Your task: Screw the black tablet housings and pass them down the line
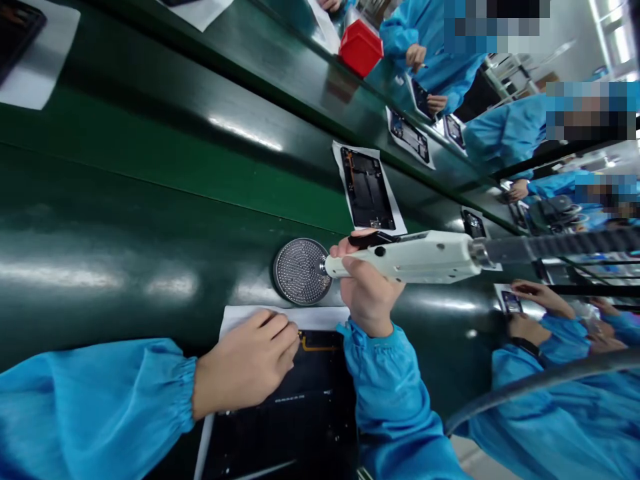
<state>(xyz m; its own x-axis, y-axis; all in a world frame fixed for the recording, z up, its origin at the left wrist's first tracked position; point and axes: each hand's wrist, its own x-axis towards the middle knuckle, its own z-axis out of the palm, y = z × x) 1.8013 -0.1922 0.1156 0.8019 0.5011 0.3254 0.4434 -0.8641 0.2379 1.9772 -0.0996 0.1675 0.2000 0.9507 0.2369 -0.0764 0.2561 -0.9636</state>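
Note:
My right hand (370,287) is wrapped around a white electric screwdriver (425,257) lying nearly level, with a dark lever along its side. Its metal tip reaches the rim of a round dish (303,271) with a plate full of small holes. My left hand (255,360) has its fingers curled together over the upper edge of a black tablet housing (295,427); whatever the fingertips pinch, if anything, is hidden. An orange flex cable (317,345) runs inside that housing, close to those fingers. Under the housing lies a white sheet (235,319).
Another open housing (367,187) lies on paper on the green conveyor (150,157). Further housings lie along the line. A red bin (361,48) stands across the belt. Co-workers in blue work opposite and at right. A grey hose (540,387) curves near my right arm.

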